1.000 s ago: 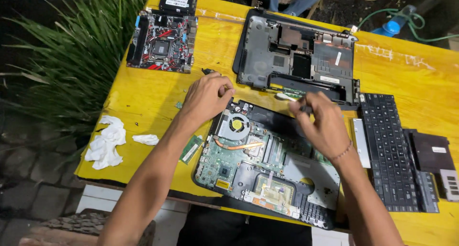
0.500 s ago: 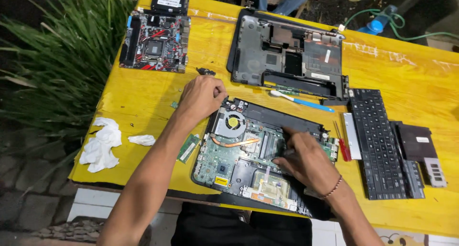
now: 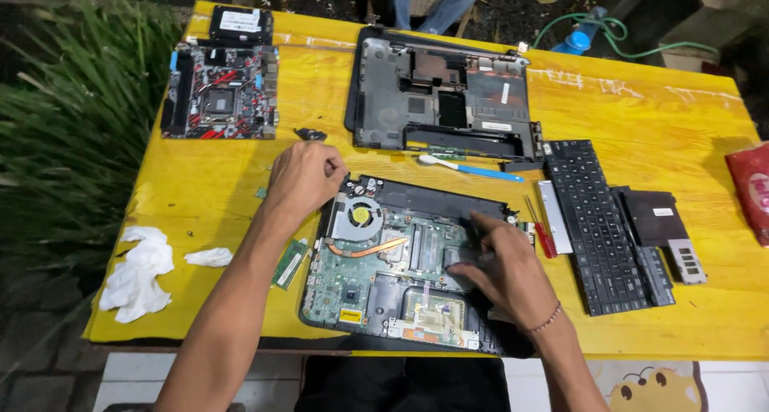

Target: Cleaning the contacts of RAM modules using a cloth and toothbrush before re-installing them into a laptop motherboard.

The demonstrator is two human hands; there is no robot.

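Opened laptop base [image 3: 400, 260] lies near the front edge of the yellow table [image 3: 641, 108], long axis left to right, slightly tilted; cooling fan [image 3: 358, 217] at its upper left corner. Left hand [image 3: 304, 176] loosely curled, fingers bent, resting at that corner beside the fan. Right hand [image 3: 501, 268] flat, fingers spread on the board's right half, gripping nothing. Detached keyboard [image 3: 597, 224] lies to the right, long axis front to back.

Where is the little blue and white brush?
In the head view, the brush lies on the yellow table, between the empty laptop case behind it and the open laptop board in front.
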